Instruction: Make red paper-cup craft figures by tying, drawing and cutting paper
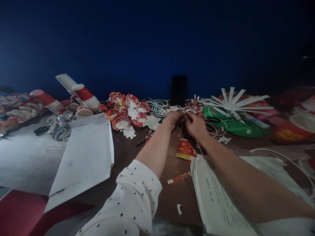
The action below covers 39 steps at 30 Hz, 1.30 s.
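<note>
My left hand (174, 118) and my right hand (196, 125) meet over the far part of the brown table, fingers curled and fingertips almost touching. Whatever they pinch is too small and dark to make out. Just behind them a dark upright slab, like a phone (179, 89), stands against the blue backdrop. Below my hands lies a red and gold piece cut from a paper cup (185, 149). Nearer to me is a narrow red patterned strip (179, 178). To the left of my hands sit red paper crafts with white cut-out shapes (133, 109).
A white board (85, 154) and stacked paper cups (86, 96) are at the left. A light blue cable (157, 106) coils at the back. White strips fan out (231, 103) above a green sheet (241, 127) at the right. A printed white packet (216, 196) lies under my right forearm.
</note>
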Each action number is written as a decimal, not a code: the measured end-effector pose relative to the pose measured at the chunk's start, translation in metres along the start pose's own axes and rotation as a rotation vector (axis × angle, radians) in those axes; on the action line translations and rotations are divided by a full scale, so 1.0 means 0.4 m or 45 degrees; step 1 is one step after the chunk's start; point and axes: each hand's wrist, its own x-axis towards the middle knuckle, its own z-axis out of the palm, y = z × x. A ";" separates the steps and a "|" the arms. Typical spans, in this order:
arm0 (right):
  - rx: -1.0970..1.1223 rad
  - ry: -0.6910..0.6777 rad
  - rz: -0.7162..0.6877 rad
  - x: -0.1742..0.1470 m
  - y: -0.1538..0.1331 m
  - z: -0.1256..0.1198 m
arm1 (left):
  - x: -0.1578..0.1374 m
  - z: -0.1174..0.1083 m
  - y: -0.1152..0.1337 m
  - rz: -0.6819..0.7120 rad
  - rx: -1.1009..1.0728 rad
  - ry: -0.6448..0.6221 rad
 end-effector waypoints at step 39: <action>0.260 -0.017 0.132 0.007 -0.001 -0.009 | -0.002 -0.009 -0.002 0.047 -0.079 -0.149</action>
